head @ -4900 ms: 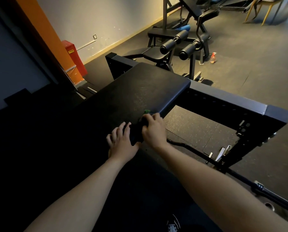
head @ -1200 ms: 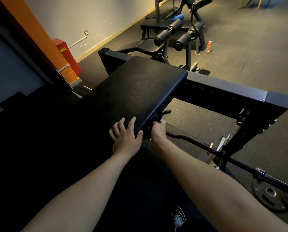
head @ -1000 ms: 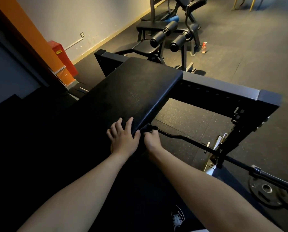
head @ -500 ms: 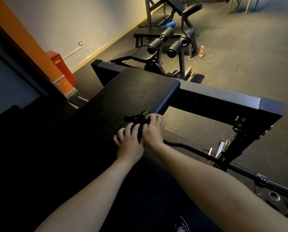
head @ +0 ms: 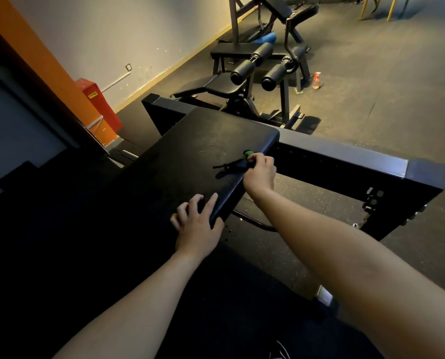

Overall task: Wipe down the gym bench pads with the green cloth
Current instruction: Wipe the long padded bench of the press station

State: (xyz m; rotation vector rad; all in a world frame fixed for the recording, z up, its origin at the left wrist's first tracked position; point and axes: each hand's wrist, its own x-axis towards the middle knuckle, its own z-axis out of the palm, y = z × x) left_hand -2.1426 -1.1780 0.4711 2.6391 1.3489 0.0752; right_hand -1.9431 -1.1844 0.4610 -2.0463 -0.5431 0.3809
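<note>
The step in hand is judged to be the wiping pass along the right margin of the bench pad, the large black upholstered surface that fills the centre of the view. The right hand sits at the pad's right edge, close to its far right corner. Its fingers are curled round the bunched green cloth. Only a small green patch shows at the fingertips. A darker trailing part of the cloth lies on the pad surface just to the left of this hand, in contact with the upholstery. The left hand is placed at the near right corner of the pad, well apart from the cloth. Its fingers are spread and laid on the top face, with the thumb against the pad's edge. It holds nothing and appears to act as a brace. Beyond the pad's right edge runs a dark steel frame beam, and past the pad's far end stand a roller-pad machine and an orange spray bottle on the floor. The broad left portion of the pad lies in deep shadow, so its condition cannot be assessed. The next move calls for flattening the cloth against the surface, so that more than a bunched corner makes contact. The stroke then runs across the top face and over the rounded edge, with steady downward pressure from the right hand while the left hand steadies the body against the pad.
</note>
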